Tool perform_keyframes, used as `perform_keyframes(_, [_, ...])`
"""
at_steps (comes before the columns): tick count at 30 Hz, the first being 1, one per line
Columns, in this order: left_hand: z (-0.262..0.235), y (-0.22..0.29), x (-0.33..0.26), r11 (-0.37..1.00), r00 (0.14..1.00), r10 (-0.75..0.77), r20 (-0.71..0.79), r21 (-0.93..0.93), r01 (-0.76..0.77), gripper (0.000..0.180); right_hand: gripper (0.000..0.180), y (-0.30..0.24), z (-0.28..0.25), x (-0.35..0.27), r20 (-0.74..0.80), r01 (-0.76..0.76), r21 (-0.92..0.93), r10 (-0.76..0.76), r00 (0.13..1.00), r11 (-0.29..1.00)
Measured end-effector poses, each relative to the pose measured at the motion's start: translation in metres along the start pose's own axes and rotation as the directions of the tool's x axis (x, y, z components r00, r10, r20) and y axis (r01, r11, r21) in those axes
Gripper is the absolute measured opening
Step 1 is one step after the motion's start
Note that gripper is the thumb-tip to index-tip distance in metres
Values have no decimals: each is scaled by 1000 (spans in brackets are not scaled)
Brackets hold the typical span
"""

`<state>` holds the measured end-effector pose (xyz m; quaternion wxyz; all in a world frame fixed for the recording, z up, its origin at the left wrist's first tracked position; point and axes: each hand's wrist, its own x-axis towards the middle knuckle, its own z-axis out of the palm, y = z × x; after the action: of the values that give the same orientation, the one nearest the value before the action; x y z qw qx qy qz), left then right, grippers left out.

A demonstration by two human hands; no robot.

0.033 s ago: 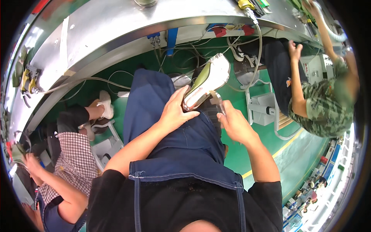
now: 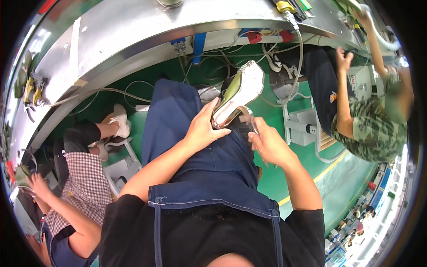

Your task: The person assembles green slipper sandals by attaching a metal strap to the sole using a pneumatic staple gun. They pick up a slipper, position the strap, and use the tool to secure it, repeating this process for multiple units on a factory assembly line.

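Over the navy apron [image 2: 171, 129] on the person's lap, the left hand [image 2: 201, 124] grasps a lasted shoe [image 2: 247, 84], green-sided, its pale underside turned upward; the right hand [image 2: 270, 141] grips a hammer [image 2: 247, 115], its motion-blurred head close beside the shoe, contact indeterminable.

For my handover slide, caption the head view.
Left hand holds a green-and-white shoe while the right hand grips a metal tool beside it.
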<state>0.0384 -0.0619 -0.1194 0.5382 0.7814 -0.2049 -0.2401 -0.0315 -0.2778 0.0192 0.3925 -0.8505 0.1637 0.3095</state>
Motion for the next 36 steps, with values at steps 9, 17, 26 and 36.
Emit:
perform_keyframes(9, [12, 13, 9, 994, 998, -70, 6, -85, 70, 105, 25, -15, -13, 39, 362, -63, 220, -21, 932, 973])
perform_keyframes(17, [17, 8, 13, 989, 988, 144, -60, -14, -145, 104, 13, -23, -14, 28, 264, -77, 79, 53, 963, 994])
perform_keyframes(26, [18, 10, 17, 995, 996, 87, 35, -48, -85, 100, 20, 3, -14, 12, 172, -57, 173, 27, 985, 983])
perform_keyframes(36, [20, 16, 19, 992, 991, 123, 56, 2, -123, 101, 23, -8, -22, 7, 139, -115, 184, 90, 986, 976])
